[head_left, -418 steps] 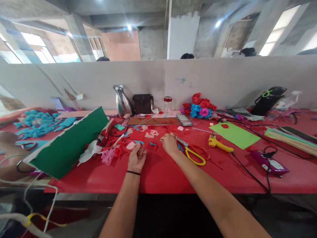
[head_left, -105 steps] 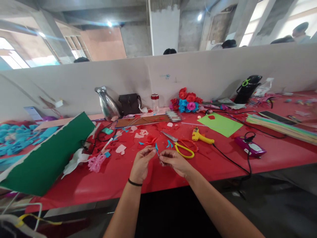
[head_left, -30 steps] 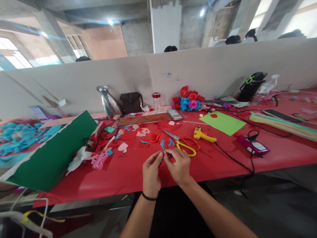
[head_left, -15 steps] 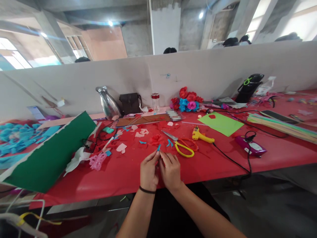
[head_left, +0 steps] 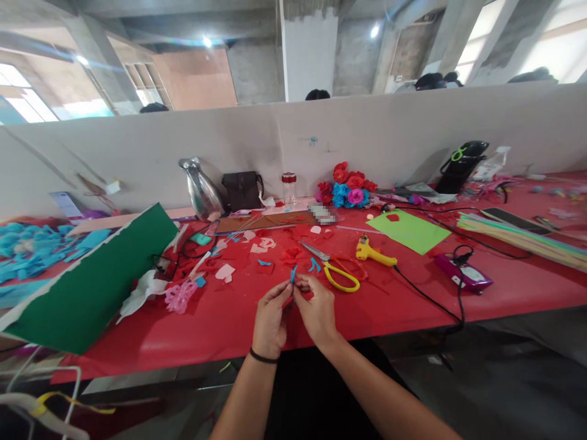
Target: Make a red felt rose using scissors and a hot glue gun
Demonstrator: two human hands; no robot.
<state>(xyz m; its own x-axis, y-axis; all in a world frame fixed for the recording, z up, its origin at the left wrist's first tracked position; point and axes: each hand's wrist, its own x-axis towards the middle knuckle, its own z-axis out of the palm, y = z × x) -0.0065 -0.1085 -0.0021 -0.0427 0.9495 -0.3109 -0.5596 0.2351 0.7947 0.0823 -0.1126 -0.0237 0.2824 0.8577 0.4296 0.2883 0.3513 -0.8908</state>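
Observation:
My left hand (head_left: 269, 321) and my right hand (head_left: 318, 308) meet over the near edge of the red table (head_left: 220, 324). Both pinch a small blue paper piece (head_left: 293, 274) that sticks up between the fingertips; something red shows just below it. A black band circles my left wrist. Yellow-handled scissors (head_left: 337, 272) lie just beyond my right hand, with loose blue scraps (head_left: 314, 264) and red and pink cuttings (head_left: 257, 247) around them.
A green sheet (head_left: 98, 278) leans at the left beside blue paper pieces (head_left: 27, 247). A yellow glue gun (head_left: 373, 253), a light green sheet (head_left: 410, 230), a purple device (head_left: 463, 272) with black cables and a bundle of sticks (head_left: 523, 238) lie right. Paper roses (head_left: 349, 183), a silver vase (head_left: 202, 192) and a dark bag (head_left: 242, 190) stand by the grey partition.
My hands stay together on the blue piece; over the last second they shifted slightly left and nearer the table edge. Much earlier they lay apart among the scraps.

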